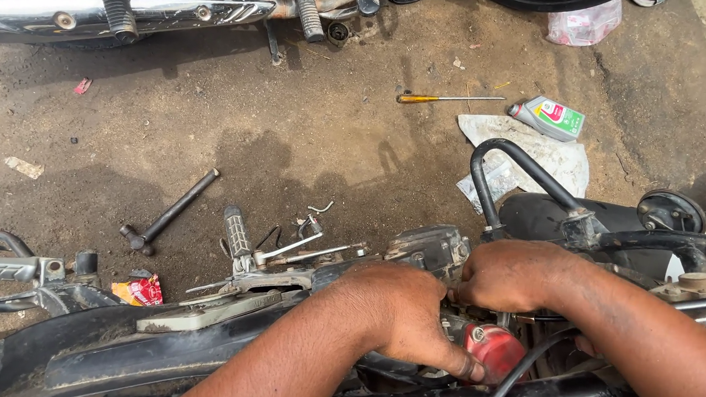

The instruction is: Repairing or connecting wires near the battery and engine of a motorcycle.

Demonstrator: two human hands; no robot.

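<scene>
Both hands are working down inside a stripped motorcycle frame (186, 354). The left hand (398, 317) is curling over a red cap (495, 349), its fingertips pressing at the cap's edge. The right hand (508, 276) is closing round a dark engine part (429, 248) just above; what the grip is pinching stays hidden. Beyond them, a hammer (166, 213) and screwdriver (447, 99) are lying on the dirt floor (308, 126).

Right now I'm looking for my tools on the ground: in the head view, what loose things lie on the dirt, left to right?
Red wrapper → hammer → yellow-handled screwdriver → grey oil bottle on a white rag.
</scene>
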